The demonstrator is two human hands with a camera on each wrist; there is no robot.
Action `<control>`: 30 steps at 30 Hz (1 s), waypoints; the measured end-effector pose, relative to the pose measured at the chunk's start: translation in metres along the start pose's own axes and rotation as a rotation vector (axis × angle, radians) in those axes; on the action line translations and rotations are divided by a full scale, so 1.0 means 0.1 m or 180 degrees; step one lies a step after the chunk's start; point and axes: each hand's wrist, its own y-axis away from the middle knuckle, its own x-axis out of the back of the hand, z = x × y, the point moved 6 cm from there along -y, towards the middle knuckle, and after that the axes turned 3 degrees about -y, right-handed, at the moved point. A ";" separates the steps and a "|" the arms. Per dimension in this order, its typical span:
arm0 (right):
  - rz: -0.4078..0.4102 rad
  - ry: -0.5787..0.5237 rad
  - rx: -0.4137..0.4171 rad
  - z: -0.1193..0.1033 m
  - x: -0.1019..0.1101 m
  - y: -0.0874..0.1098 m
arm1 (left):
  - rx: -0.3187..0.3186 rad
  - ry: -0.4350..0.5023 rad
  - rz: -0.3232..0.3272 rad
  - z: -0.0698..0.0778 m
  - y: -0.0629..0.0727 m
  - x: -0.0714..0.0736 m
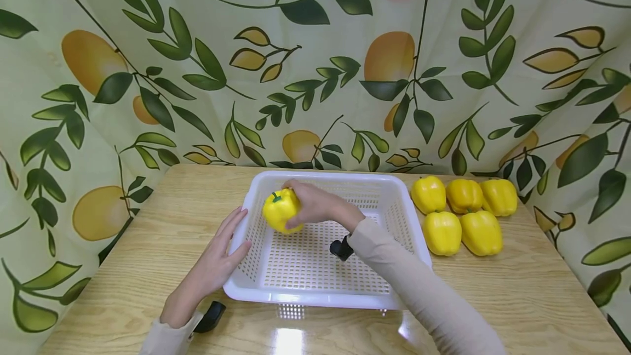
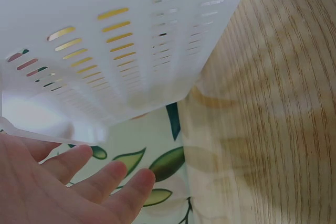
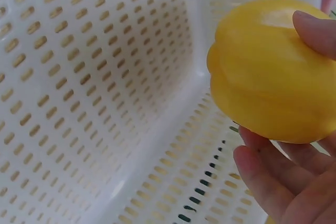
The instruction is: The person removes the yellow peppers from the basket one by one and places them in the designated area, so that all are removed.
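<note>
My right hand [image 1: 314, 204] grips a yellow bell pepper [image 1: 282, 211] with a green stem, over the left part of a white plastic basket [image 1: 340, 297]. In the right wrist view the thumb lies on one side of the pepper [image 3: 273, 72] and the fingers [image 3: 268, 182] curl round the other, with the slotted basket wall beside it. My left hand [image 1: 217, 256] rests against the basket's left rim, fingers extended. From the left wrist, the fingers [image 2: 128, 192] show straight beside the basket's outer wall [image 2: 126, 51].
Several more yellow bell peppers [image 1: 463, 218] sit grouped on the wooden table [image 1: 537, 289], right of the basket. Behind the table hangs a leaf-and-fruit patterned curtain [image 1: 335, 125]. Black wrist camera mounts show at the left wrist [image 1: 210, 316] and the right wrist [image 1: 341, 248].
</note>
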 end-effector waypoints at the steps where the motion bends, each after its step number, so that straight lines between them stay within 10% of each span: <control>1: 0.0010 -0.0016 0.0005 -0.01 0.02 0.01 | 0.0000 -0.0010 0.0000 0.00 0.00 0.00; 30: 0.0368 -0.0311 0.0010 -0.03 0.47 0.43 | -0.0041 0.0022 0.0032 -0.01 0.00 -0.01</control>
